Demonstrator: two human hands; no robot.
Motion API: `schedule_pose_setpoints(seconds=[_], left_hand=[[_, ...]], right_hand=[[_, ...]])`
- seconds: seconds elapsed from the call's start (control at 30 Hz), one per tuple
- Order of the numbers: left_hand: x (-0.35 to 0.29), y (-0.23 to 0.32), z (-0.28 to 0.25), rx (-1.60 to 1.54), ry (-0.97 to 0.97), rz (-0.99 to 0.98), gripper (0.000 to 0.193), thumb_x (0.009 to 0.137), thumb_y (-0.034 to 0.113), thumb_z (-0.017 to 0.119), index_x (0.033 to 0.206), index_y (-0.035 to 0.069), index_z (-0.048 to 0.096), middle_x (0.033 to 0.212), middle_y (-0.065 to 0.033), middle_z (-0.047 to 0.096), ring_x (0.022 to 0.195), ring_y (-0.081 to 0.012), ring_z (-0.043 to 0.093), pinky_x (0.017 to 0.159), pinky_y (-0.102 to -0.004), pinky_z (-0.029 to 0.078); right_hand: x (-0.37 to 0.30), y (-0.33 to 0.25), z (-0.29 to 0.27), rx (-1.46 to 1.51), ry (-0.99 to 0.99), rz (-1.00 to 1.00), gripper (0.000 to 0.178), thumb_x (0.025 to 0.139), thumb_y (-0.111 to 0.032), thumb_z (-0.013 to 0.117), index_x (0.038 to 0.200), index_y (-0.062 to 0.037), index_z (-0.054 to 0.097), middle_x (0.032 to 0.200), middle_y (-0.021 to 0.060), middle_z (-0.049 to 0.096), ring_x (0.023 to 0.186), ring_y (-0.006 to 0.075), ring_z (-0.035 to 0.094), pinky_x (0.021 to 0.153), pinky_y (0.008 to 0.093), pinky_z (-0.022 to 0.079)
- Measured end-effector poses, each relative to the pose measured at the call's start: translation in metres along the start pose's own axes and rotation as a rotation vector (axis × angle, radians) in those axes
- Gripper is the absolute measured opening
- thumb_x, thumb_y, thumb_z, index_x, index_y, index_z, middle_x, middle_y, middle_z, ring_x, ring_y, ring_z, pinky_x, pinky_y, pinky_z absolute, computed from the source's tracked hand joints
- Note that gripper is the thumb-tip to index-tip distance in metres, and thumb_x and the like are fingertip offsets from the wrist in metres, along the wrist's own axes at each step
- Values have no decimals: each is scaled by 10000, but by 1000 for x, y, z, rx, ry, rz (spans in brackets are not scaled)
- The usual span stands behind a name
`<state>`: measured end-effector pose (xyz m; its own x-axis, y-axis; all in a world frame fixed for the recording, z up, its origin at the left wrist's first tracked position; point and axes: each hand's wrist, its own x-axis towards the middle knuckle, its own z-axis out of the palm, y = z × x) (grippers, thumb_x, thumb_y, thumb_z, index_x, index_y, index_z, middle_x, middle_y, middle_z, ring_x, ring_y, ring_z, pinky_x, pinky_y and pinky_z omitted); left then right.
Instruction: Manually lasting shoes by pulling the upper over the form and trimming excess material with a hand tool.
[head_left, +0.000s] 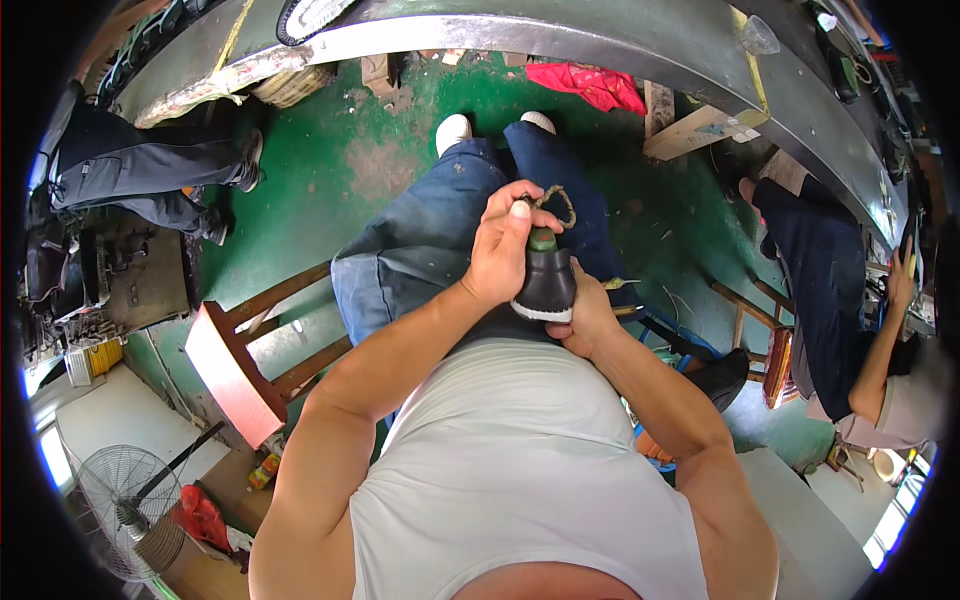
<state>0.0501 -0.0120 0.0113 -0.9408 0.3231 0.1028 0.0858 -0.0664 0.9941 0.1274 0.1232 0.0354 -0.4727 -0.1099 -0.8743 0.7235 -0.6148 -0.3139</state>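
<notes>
- As I watch, the black shoe [547,277] is at twelve o'clock from the white shirt [500,420].
- Left hand [499,248], at its ten o'clock: fingers curled around the far end.
- Right hand [592,312], four o'clock: fingers gripping its side.

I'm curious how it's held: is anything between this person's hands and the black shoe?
Nothing visible: the bare left hand and right hand meet the shoe directly, from either side.
</notes>
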Motion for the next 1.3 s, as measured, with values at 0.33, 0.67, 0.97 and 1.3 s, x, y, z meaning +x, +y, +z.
schedule_pose_setpoints(seconds=[0.33, 0.67, 0.97, 1.3], left_hand=[[39, -24, -10, -321, -33, -331, 547, 1091, 402, 348, 914, -7, 667, 1056, -87, 580, 1016, -176, 550, 961, -323, 419], [43, -37, -23, -370, -13, -266, 351, 1010, 200, 382, 1178, -16, 602, 1345, -113, 499, 1227, -220, 501, 1077, -351, 374], [30, -48, -51, 367, -345, -131, 1103, 751, 73, 845, 1587, 58, 126, 1626, -179, 203, 1512, -258, 190, 1207, -358, 228], [52, 48, -51, 27, -137, -207, 807, 941, 423, 679, 1552, 85, 274, 1339, -209, 569, 1259, -295, 552, 1056, -365, 428]], right_hand=[[-24, -82, -7, -1295, -180, -1196, 562, 863, -367, 738, 1233, 4, 533, 1173, 173, 614, 1042, 314, 634, 881, 396, 525], [-22, -102, 36, -1670, -221, -1304, 856, 665, -261, 871, 1344, 1, 420, 1321, 232, 529, 1118, 408, 606, 919, 450, 529], [-3, -110, 49, -1635, -25, -1239, 847, 658, -249, 857, 1316, 22, 397, 1279, 272, 532, 1091, 443, 613, 907, 467, 529], [-32, -16, -91, -1840, -70, -928, 583, 695, -287, 864, 1141, -33, 588, 1131, 171, 585, 1044, 379, 584, 905, 446, 500]])
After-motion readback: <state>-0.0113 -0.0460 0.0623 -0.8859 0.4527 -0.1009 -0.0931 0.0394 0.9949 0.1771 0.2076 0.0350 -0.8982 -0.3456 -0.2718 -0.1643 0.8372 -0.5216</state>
